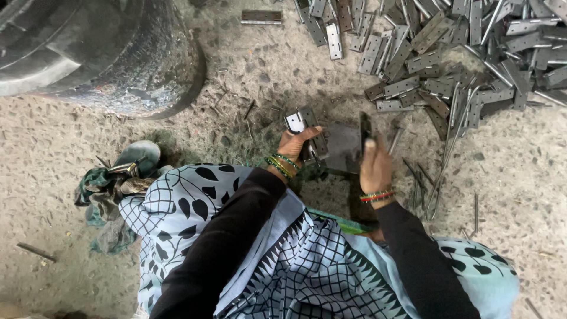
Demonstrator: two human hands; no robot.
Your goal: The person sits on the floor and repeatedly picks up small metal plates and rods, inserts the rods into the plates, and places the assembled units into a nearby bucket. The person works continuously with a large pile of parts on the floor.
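My left hand (293, 143) grips a small metal hinge (302, 120), its leaves spread, held just above the floor. My right hand (374, 163) is closed round a dark narrow tool (365, 126) that points up and away. Between the two hands a flat dark metal block (344, 147) rests on the ground. Both wrists carry coloured bangles, and both arms are in black sleeves. A big heap of grey metal hinges (449, 53) fills the floor at the upper right, beyond my right hand.
A large dark round drum (118, 53) stands at the upper left. A bundle of green cloth with a sandal (118, 177) lies at the left. Thin metal pins and bent wires (443, 159) are scattered on the speckled concrete floor at the right. Patterned blue-and-black fabric covers my lap.
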